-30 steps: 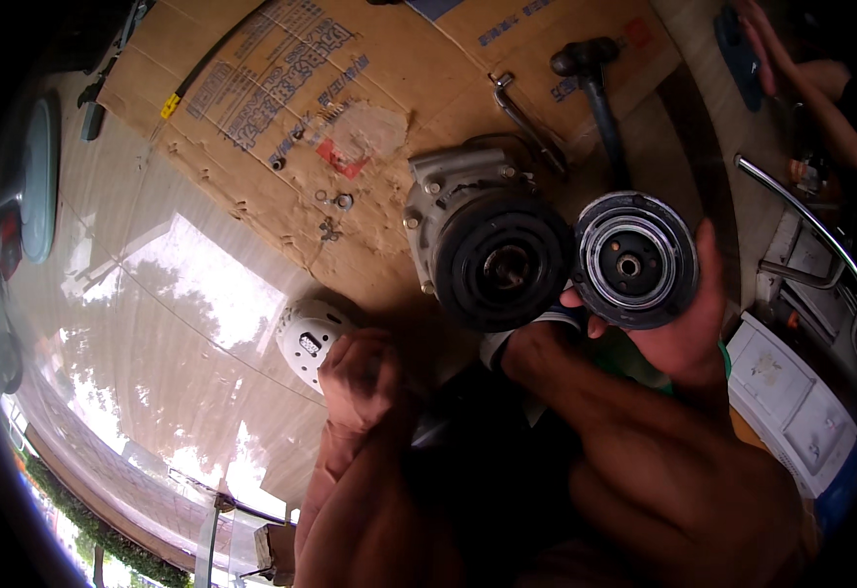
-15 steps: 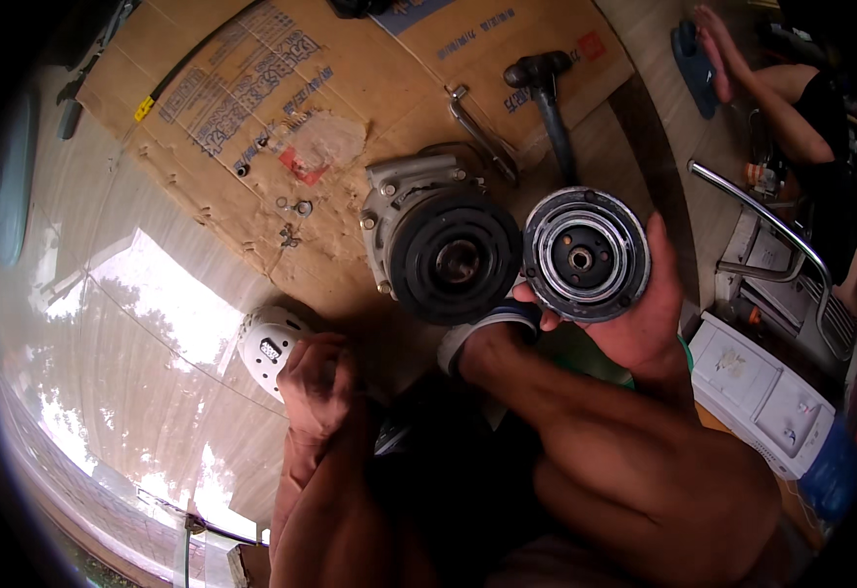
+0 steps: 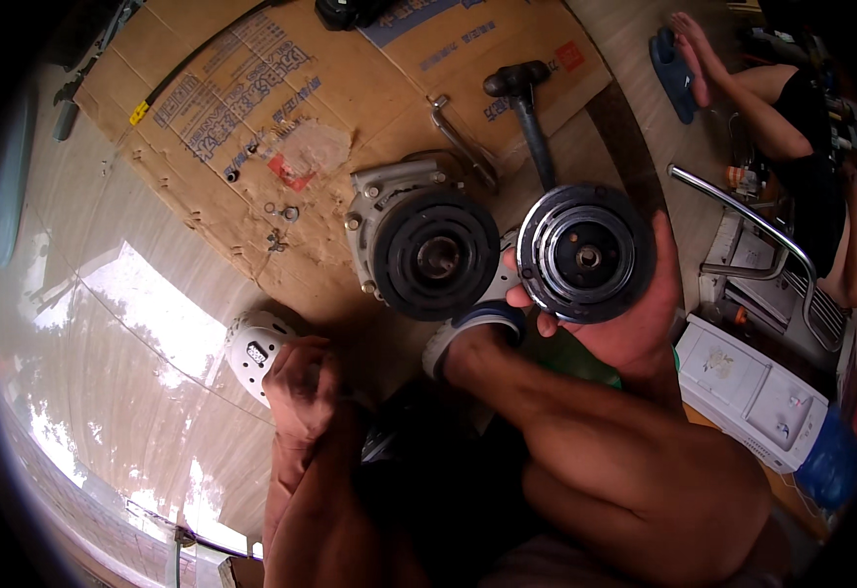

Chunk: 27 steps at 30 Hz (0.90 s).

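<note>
My right hand grips a round clutch plate with black rim and bright rings, face up, its fingertips showing at the left edge. Just left of it, a silver compressor with a black grooved pulley rests by the cardboard. My left hand is closed, with curled fingers, over my white perforated shoe; what it holds, if anything, is hidden. A black mallet, a bent wrench and several small washers and bolts lie above the compressor.
Another person's bare legs and a dark sandal are at the upper right. A chrome chair frame and a white water dispenser with blue bottle stand at the right. My bent right leg crosses the lower middle.
The whole scene has shifted left in the view, showing more of the other person. The plate in my right hand now sits slightly farther from the pulley, its rings catching more light.
</note>
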Motion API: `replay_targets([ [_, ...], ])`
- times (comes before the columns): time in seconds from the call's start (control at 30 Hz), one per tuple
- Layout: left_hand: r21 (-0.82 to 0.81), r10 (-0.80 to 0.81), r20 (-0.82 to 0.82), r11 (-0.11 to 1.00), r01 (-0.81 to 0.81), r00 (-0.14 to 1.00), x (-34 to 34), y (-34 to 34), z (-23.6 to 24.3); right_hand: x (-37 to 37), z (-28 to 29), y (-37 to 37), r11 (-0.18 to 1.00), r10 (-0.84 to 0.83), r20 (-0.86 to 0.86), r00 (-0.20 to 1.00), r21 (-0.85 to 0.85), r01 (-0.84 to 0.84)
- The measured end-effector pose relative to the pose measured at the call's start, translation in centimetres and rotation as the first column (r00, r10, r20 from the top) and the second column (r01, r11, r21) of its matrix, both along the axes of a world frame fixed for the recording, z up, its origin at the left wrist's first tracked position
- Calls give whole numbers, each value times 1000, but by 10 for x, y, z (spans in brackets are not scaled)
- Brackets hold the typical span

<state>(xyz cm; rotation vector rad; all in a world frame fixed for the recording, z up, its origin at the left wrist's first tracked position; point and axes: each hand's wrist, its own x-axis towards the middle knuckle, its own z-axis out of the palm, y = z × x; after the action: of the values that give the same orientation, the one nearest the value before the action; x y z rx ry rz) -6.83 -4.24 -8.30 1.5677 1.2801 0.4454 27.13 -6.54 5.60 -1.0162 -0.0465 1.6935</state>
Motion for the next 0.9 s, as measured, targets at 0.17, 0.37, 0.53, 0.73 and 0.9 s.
replay_targets([
  [0.17,-46,3,6,999,-3,1000,-1,0,1,-4,-1,0,999,2,-105,994,34,1],
  [0.37,-45,14,-3,999,-14,1000,0,0,2,-8,-2,-4,998,27,-23,999,60,-26],
  [0.53,-1,6,-4,1000,-6,1000,-1,-1,-1,-7,-1,-5,996,86,42,995,34,-88],
  [0.73,15,18,-12,1000,-18,1000,-1,-1,0,-13,0,-2,989,138,109,984,37,-143],
  [0.9,8,26,-1,1000,-26,1000,-2,0,1,-19,0,-3,990,131,162,978,24,-136],
])
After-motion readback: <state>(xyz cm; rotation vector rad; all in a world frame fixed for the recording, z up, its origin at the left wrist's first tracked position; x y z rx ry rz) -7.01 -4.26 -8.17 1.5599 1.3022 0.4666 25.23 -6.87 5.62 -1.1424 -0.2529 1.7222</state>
